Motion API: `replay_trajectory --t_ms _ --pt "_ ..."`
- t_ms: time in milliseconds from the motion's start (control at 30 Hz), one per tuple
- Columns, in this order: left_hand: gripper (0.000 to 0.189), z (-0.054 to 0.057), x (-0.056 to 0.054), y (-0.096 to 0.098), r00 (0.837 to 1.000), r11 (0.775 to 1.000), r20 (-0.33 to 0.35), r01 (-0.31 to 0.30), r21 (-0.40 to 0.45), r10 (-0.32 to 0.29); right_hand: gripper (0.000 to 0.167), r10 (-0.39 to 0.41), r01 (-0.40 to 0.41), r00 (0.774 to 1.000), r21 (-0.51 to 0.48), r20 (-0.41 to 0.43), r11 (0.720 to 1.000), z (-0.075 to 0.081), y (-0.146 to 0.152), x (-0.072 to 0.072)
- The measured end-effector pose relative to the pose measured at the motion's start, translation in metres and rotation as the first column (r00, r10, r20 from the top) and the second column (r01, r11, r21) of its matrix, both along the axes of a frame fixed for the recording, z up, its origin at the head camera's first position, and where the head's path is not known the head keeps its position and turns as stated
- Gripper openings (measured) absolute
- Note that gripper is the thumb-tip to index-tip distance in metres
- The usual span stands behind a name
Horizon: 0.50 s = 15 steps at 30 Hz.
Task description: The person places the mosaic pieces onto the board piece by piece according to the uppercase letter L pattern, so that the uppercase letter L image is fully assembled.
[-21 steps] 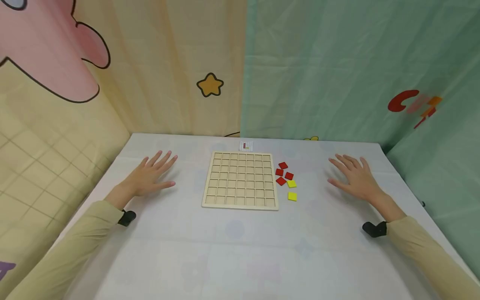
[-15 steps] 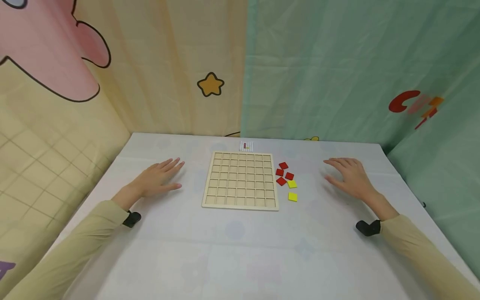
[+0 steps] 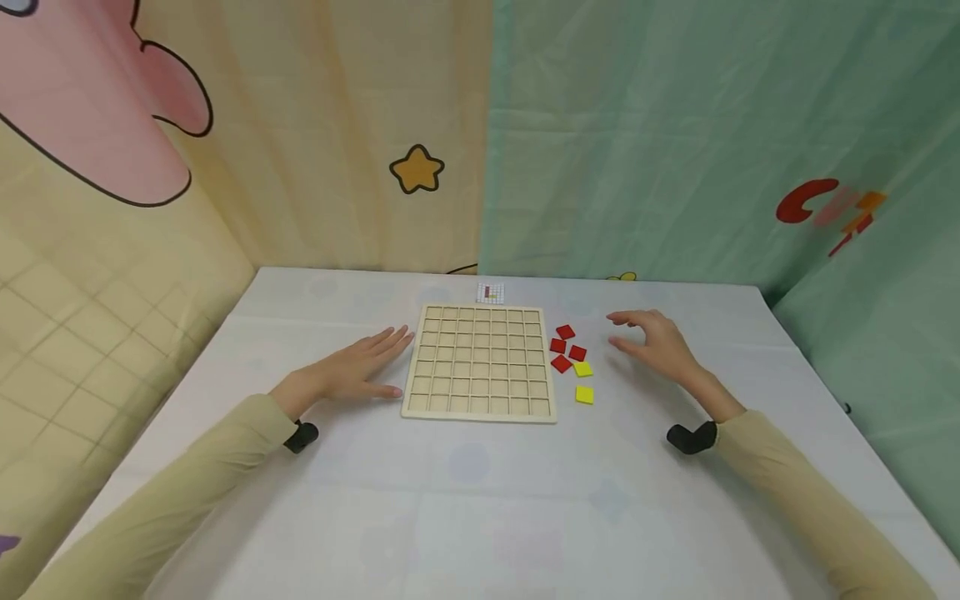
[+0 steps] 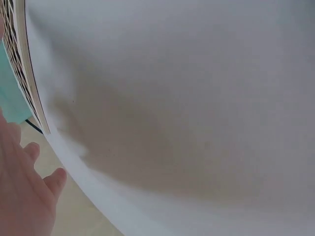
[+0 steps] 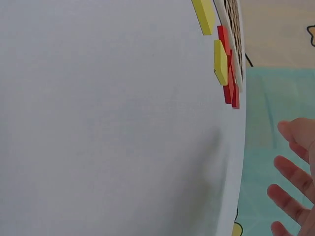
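A pale wooden grid board (image 3: 480,362) lies flat on the white table. At its left edge is my left hand (image 3: 352,367), fingers and thumb spread; whether they touch the frame I cannot tell. Several red square tiles (image 3: 561,363) lie loose along the board's right side, with a yellow tile (image 3: 583,369) beside them and another yellow tile (image 3: 584,395) nearer me. My right hand (image 3: 660,343) hovers to the right of the tiles, thumb and fingers apart, holding nothing. In the right wrist view its fingers (image 5: 290,172) are loosely bent above the table.
Behind the board lies a small printed grid card (image 3: 491,292) with a few coloured squares. Patterned curtains (image 3: 420,100) hang around the white table (image 3: 465,500) at the back and sides.
Both hands have moved inward: the left one rightward to the board's edge, the right one leftward toward the tiles, its fingers bending more. Board and tiles stay in place.
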<state>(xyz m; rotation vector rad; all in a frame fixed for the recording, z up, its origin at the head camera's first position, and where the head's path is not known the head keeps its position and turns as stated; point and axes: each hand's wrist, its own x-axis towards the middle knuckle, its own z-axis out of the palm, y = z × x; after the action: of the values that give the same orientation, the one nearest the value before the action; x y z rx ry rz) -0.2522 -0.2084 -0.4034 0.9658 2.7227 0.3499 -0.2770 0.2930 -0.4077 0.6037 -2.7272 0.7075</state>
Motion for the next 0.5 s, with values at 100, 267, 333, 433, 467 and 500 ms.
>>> replay_trajectory --t_ms 100,267,333,433,467,500 --pt "0.098 -0.002 -0.005 0.009 1.0 1.0 0.008 0.01 -0.018 -0.01 0.04 0.01 -0.007 0.997 -0.036 0.075 0.999 -0.004 -0.008 -0.01" --pt "0.101 -0.006 -0.009 0.022 0.998 0.997 0.047 0.034 -0.064 -0.031 0.041 0.027 -0.01 0.978 -0.079 0.207 0.997 -0.008 -0.022 -0.023" --pt "0.102 -0.007 -0.01 0.026 0.997 0.995 0.063 0.039 -0.093 -0.033 0.042 0.042 -0.021 0.97 -0.089 0.239 0.996 -0.008 -0.028 -0.028" --pt "0.102 -0.007 -0.012 0.03 0.997 0.99 0.065 0.045 -0.132 -0.037 0.041 0.073 -0.052 0.963 -0.087 0.261 0.995 -0.006 -0.034 -0.036" --pt "0.102 -0.006 -0.013 0.031 0.997 0.988 0.059 0.048 -0.146 -0.04 0.041 0.083 -0.064 0.961 -0.083 0.263 0.995 -0.006 -0.036 -0.038" --pt "0.102 -0.006 -0.013 0.032 0.998 0.986 0.05 0.052 -0.158 -0.045 0.041 0.094 -0.076 0.96 -0.078 0.264 0.994 -0.005 -0.037 -0.041"
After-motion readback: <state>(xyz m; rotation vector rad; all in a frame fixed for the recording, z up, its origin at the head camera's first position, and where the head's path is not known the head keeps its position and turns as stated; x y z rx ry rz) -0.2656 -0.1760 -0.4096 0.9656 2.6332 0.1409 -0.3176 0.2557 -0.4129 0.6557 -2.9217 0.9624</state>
